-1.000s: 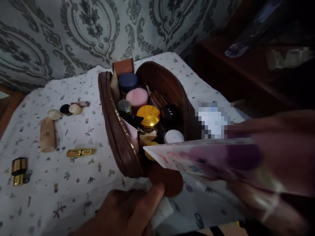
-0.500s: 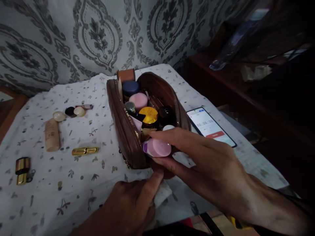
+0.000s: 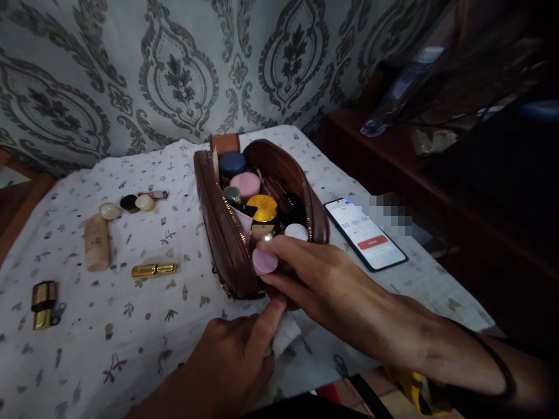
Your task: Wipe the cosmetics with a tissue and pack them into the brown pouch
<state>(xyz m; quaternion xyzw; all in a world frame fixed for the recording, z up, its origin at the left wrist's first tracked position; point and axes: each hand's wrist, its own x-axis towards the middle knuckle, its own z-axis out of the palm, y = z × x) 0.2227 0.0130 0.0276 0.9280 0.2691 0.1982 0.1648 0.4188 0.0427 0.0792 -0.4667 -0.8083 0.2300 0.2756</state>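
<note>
Your right hand is clamping the pink cap between thumb and fingers, at the near end of the open brown bag. Your left hand is pressing a fingertip to that end, its grip unclear. The phone is lying beside the bag, while a gold tube is resting opposite.

The right hand grips a pink-capped tube at the near end of the open brown bag, where the left hand touches. A phone lies by the bench's right edge; a beige tube and gold tube lie left of the bag.
</note>
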